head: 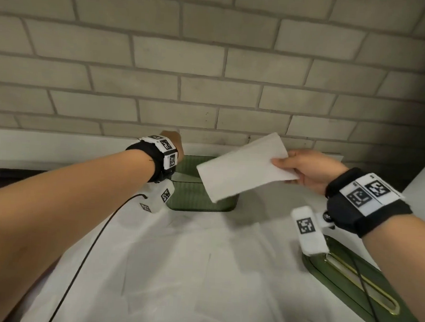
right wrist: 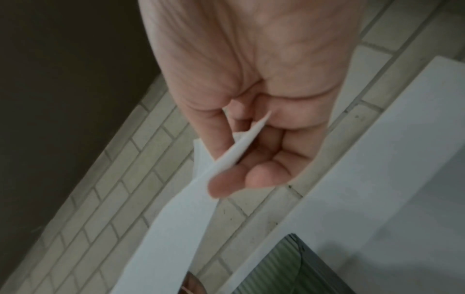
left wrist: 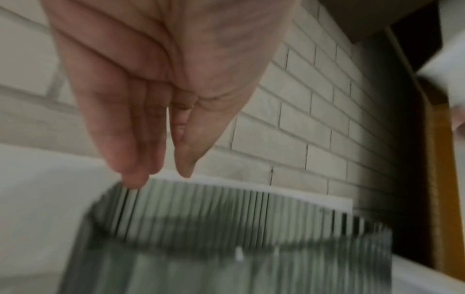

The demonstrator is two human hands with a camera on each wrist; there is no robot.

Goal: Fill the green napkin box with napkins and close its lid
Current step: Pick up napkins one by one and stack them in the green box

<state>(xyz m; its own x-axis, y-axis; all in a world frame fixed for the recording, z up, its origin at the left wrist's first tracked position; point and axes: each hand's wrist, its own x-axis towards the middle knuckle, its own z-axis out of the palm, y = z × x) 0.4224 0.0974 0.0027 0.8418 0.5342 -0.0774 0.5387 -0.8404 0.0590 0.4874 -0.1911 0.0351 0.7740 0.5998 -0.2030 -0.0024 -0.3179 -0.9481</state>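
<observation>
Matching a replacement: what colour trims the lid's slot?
Gold, around the slot in the green lid; head view.

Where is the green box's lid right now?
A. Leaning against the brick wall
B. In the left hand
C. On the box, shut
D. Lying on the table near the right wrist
D: the lid lies flat on the table under the right wrist, apart from the open box; the right hand pinches a napkin stack and the left hand holds nothing.

left hand (left wrist: 141,79): fingers straight, pointing down | right hand (head: 313,170): fingers curled, thumb pinching
</observation>
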